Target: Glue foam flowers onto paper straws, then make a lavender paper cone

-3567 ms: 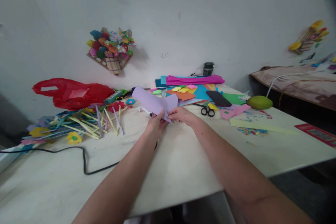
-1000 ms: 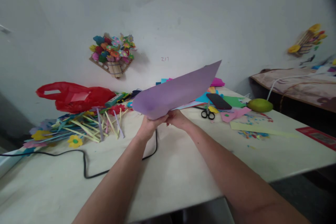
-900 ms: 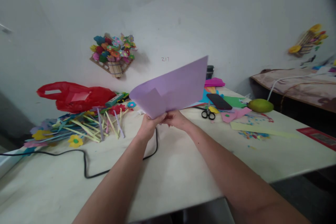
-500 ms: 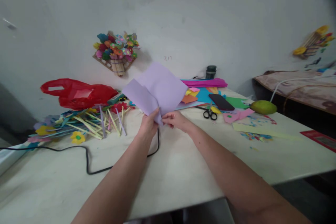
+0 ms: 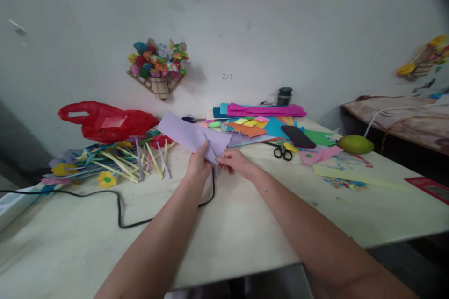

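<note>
Lilac sheet (image 5: 189,134), tipped lower than earlier: left hand (image 5: 200,162) pinching it, right hand (image 5: 234,161) pinching the near corner. Apparently folding or rolling; next move needs steady hold.

The bent sheet of lilac paper (image 5: 180,133) looks matt and smooth. Left of this sheet, the red carrier bag with a looped handle (image 5: 115,124) is thin, crinkled plastic with a soft sheen. Right of the sheet, the black rectangular phone (image 5: 298,136) has a smooth dark face, the small scissors with black ring handles (image 5: 282,152) look plastic at the rings, and the oval green fruit (image 5: 356,144) has smooth, faintly shiny skin. Below the sheet, the pale cream table covering (image 5: 238,233) looks matt and slightly rumpled, like cloth.
</note>
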Available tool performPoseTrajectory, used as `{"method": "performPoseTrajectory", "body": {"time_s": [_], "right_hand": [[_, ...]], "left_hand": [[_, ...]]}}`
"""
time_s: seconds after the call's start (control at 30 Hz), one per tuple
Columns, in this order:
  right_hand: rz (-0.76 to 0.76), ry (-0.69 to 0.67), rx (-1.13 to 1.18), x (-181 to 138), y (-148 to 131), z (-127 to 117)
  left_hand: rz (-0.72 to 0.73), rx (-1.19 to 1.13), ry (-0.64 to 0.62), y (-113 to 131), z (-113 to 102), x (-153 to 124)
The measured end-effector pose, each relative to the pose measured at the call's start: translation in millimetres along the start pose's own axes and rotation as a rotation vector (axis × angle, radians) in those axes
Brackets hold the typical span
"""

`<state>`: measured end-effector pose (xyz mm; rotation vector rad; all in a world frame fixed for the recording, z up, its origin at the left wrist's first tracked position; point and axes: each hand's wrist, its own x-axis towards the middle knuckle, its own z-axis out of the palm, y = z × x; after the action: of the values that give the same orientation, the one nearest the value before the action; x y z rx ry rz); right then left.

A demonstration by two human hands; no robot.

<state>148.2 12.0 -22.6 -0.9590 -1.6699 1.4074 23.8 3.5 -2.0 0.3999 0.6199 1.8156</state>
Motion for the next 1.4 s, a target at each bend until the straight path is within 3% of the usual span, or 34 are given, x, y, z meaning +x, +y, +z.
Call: {"method": "performPoseTrajectory", "body": {"time_s": [0.2,0.57,1.13,1.4], "right_hand": [[0.064,-0.017,0.138,1,-1,5],[0.101,0.061,0.410,4,0,16],[0.136,0.157,0.558,5,3,26],[0.096,-0.012,0.586,3,1,22]], "left_hand": [[-0.036,-0.005,0.048,2,2,-2],[-0.055,-0.039,-0.049,4,0,-6],[-0.008,-0.071,-0.013,7,0,1],[0.001,-0.012,0.006,6,-1,2]]}}
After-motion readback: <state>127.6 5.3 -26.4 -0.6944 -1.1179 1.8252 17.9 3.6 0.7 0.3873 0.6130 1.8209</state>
